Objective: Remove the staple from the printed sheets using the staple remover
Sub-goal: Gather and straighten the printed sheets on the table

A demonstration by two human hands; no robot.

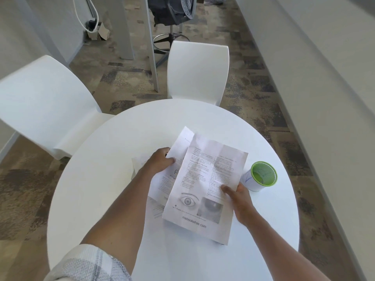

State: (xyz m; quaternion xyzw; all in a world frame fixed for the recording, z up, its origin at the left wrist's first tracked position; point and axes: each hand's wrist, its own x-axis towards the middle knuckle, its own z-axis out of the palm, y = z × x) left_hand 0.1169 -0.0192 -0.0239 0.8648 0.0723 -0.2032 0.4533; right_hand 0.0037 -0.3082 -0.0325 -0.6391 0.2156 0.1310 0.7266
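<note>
Over the round white table (113, 179) I hold printed sheets apart. My right hand (238, 196) grips the right edge of a sheet (205, 185) printed with text and two eye pictures, lifted off the table. My left hand (160, 161) pinches a second printed sheet (179, 147) that sits behind and to the left of the first. More printed paper (157, 207) lies flat on the table beneath them. No staple and no staple remover can be seen in this view.
A green mesh cup (262, 175) with a white wrapper stands on the table just right of my right hand. Two white chairs (197, 72) (44, 104) stand at the far and left sides of the table. Patterned carpet surrounds it.
</note>
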